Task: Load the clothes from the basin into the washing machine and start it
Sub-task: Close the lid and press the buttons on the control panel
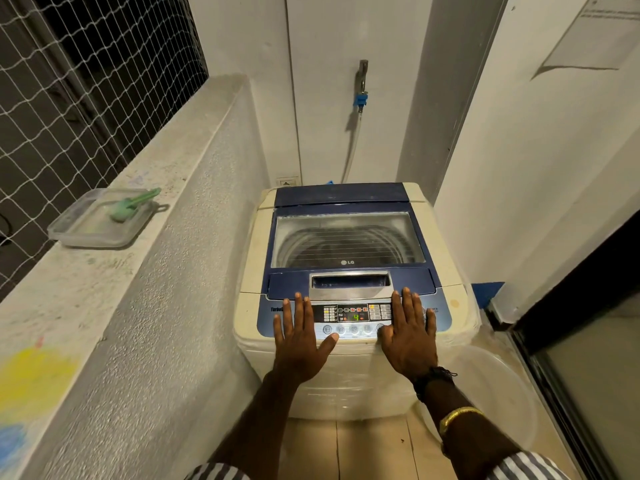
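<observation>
Both hands lie flat with straight fingers on the near edge of the cream top-loading washing machine and grip nothing. The left hand has its thumb on the row of round buttons. The right hand covers the right end of the blue control panel, whose display shows a green 4.

A translucent white plastic basin sits on the tiled floor just beside the machine's front right corner, close to the dark-framed glass door.

The machine runs front to back. Its blue glass-windowed lid is shut, with the handle facing the person.

It stands close between a rough concrete ledge on the left and a white wall on the right. On the ledge rests a clear plastic container holding a green scoop.

Behind the machine, a wall tap feeds a pale hose.
</observation>
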